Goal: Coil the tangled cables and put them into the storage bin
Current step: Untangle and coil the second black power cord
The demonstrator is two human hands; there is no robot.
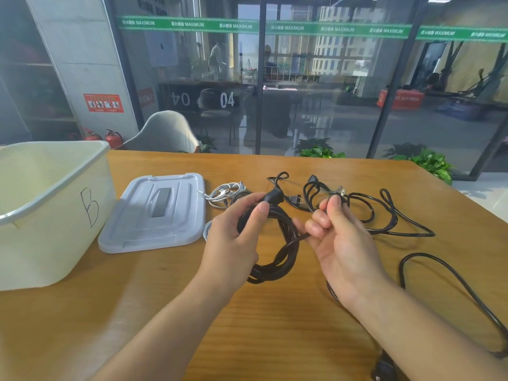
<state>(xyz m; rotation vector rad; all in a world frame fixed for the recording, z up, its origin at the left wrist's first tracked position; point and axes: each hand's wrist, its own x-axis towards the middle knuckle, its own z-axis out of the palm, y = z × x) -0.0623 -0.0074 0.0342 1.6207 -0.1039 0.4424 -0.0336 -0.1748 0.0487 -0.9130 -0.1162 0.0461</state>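
Observation:
My left hand grips a black cable coil of several loops above the table, with its plug by my thumb. My right hand pinches the same cable's free strand just right of the coil. That loose black cable trails off to the right and back under my right forearm. A second tangled black cable lies behind my right hand. A small white cable bundle rests behind my left hand. The open cream storage bin, marked "B", stands at the left.
The bin's grey lid lies flat between the bin and the cables. The wooden table ends at a far edge with a white chair and green plants behind it, then a glass wall.

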